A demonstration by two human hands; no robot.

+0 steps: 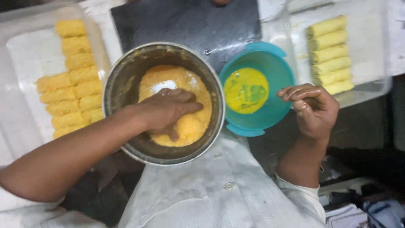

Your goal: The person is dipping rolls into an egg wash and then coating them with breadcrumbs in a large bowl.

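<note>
Breading at the metal bowl

My left hand presses flat into its orange crumbs; my right hand, loosely curled and empty, hovers beside the teal bowl.

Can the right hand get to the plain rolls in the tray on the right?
Probably yes. The right hand hovers by the teal bowl, empty, and the tray of plain rolls lies open just beyond, nothing between.

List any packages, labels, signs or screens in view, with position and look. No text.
No labels, signs or screens in view.
Closest to packaging are two clear plastic trays:
Left tray: far left, rounded rectangle, holds orange crumbed rolls.
Right tray: top right, rounded rectangle, holds pale yellow rolls.
</note>
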